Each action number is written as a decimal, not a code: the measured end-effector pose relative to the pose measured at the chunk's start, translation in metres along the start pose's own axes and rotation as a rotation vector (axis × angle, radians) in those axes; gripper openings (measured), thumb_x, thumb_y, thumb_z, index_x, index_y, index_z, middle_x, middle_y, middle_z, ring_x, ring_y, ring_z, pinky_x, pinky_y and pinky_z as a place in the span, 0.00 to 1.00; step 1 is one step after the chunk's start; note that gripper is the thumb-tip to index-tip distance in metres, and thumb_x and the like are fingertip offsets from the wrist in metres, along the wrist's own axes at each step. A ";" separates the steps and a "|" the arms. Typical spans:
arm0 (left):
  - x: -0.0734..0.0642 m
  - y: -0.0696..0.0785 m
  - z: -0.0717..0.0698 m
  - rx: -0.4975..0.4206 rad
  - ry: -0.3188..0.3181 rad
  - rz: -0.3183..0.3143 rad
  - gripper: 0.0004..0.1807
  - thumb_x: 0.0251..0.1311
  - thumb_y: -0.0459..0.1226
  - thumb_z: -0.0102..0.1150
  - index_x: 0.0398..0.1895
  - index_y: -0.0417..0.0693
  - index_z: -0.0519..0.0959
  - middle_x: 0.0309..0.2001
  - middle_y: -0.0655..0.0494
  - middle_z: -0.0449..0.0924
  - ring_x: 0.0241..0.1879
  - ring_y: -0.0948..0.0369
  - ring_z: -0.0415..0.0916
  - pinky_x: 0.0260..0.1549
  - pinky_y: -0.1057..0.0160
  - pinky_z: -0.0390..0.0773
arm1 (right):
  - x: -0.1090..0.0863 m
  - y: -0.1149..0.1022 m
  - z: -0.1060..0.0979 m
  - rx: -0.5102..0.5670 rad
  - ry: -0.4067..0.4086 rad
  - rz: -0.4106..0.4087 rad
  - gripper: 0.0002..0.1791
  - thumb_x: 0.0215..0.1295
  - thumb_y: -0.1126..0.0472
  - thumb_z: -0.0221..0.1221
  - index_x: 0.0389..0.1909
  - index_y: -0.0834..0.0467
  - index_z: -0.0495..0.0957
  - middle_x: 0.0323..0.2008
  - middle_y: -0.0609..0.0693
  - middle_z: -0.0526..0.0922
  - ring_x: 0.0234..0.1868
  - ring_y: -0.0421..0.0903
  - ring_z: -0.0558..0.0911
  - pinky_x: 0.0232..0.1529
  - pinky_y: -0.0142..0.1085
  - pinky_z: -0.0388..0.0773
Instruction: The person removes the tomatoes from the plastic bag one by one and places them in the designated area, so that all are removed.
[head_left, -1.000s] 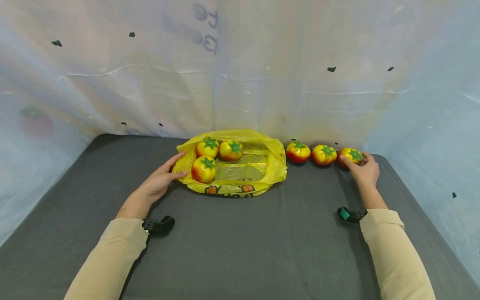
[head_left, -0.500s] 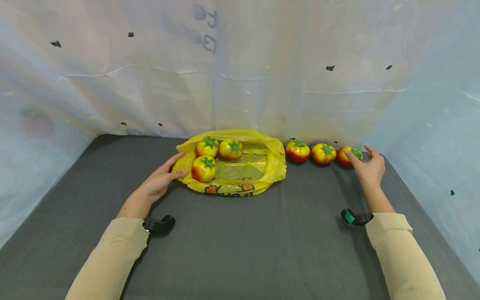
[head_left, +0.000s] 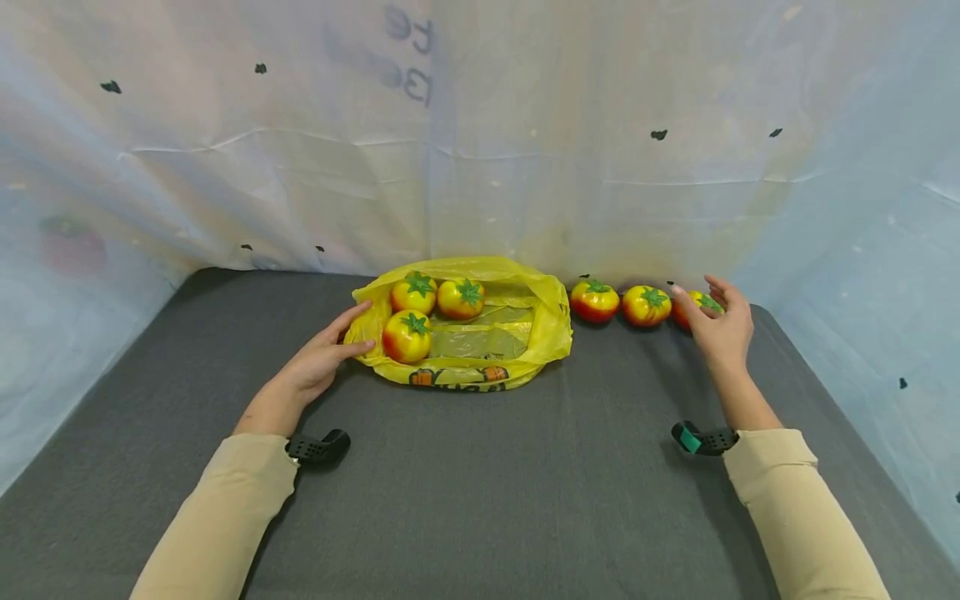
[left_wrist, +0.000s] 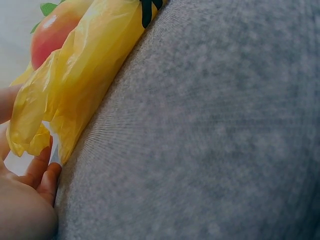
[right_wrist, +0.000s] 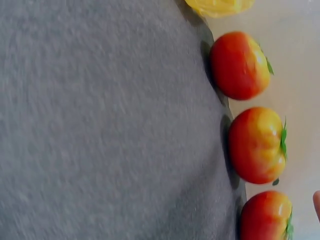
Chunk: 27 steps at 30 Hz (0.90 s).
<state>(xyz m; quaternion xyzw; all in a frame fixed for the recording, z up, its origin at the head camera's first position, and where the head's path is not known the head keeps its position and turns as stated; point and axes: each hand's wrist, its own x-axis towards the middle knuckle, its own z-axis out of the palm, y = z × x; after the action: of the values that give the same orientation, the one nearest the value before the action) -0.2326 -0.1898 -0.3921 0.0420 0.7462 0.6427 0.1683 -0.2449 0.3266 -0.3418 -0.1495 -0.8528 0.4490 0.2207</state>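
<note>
A yellow plastic bag [head_left: 551, 333] lies wide-mouthed on the dark table, with three red-and-yellow toy tomatoes [head_left: 407, 337] at its left end. My left hand [head_left: 318, 358] rests at the bag's left edge, thumb and index finger spread and touching the rim. In the left wrist view, a loose flap of the bag [left_wrist: 35, 117] hangs by the fingers. Three more tomatoes stand in a row right of the bag: one nearest it [head_left: 595, 302], a middle one [head_left: 646, 306] and the rightmost [head_left: 708, 304]. Over the rightmost, my right hand [head_left: 723, 329] hovers with parted fingers, partly covering it.
A pale plastic sheet [head_left: 525, 167] hangs like a wall right behind the bag and tomatoes. Bluish sheeting [head_left: 885, 275] closes off the right side. The dark cloth-covered table [head_left: 487, 483] stretches toward me in front of the bag. Each wrist wears a black band [head_left: 318, 450].
My right hand first touched the rightmost tomato, then drew back to the right, and is now again above it, slightly left. My left hand, the bag and the tomatoes have stayed put.
</note>
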 end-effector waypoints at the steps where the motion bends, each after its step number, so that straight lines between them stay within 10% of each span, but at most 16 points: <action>1: 0.000 0.000 0.000 -0.001 0.001 -0.001 0.41 0.69 0.39 0.53 0.77 0.62 0.42 0.76 0.54 0.20 0.75 0.50 0.19 0.68 0.36 0.29 | -0.001 -0.001 0.001 0.006 0.001 -0.007 0.40 0.59 0.39 0.61 0.68 0.53 0.66 0.69 0.52 0.62 0.69 0.48 0.65 0.63 0.46 0.69; 22: 0.000 0.001 0.001 -0.009 0.000 -0.003 0.41 0.68 0.38 0.53 0.78 0.61 0.42 0.76 0.53 0.19 0.74 0.49 0.19 0.67 0.36 0.28 | -0.020 -0.013 0.033 0.083 -0.097 -0.168 0.34 0.61 0.48 0.64 0.65 0.56 0.69 0.64 0.55 0.68 0.62 0.54 0.73 0.45 0.24 0.76; 27: -0.001 0.001 0.001 -0.001 0.004 -0.005 0.41 0.69 0.38 0.53 0.78 0.62 0.42 0.76 0.54 0.20 0.74 0.49 0.19 0.67 0.36 0.28 | -0.026 -0.017 0.044 0.109 -0.115 -0.227 0.31 0.60 0.51 0.65 0.63 0.58 0.71 0.60 0.57 0.71 0.63 0.51 0.72 0.54 0.38 0.76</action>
<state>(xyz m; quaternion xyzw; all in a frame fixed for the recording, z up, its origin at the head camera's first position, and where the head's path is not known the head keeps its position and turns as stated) -0.2319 -0.1892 -0.3907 0.0384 0.7464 0.6427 0.1684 -0.2467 0.2746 -0.3560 -0.0140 -0.8498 0.4746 0.2288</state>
